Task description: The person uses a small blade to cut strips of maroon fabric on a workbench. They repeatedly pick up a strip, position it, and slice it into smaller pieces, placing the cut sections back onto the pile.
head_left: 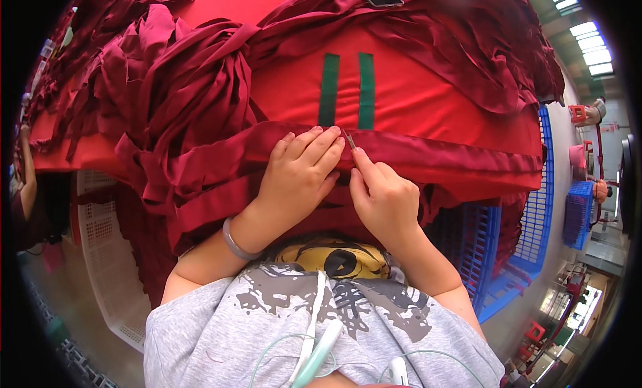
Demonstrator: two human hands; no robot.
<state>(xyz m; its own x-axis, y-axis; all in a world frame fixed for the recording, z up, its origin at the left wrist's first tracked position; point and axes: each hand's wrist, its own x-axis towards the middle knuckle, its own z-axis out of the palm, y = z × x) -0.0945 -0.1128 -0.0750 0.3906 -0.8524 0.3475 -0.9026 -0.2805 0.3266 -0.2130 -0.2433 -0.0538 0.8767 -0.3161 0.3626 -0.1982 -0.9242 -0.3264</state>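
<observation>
The dark red strip (428,157) under the fingers (314,144) was soft woven cloth with a faint satin sheen, folded smooth along its edge. A small tool (350,141) pinched at the strip looked like thin, shiny metal. The desk (428,100) wore a brighter red, matt cloth cover with two flat green tape bands (348,90). At ten o'clock, a heap of strips (180,74) lay limp and creased. The bangle (237,244) looked smooth, pale and slightly glossy. At four o'clock stood a blue crate (495,254) of hard latticed plastic; at eight o'clock, a white crate (107,254) of the same make.
</observation>
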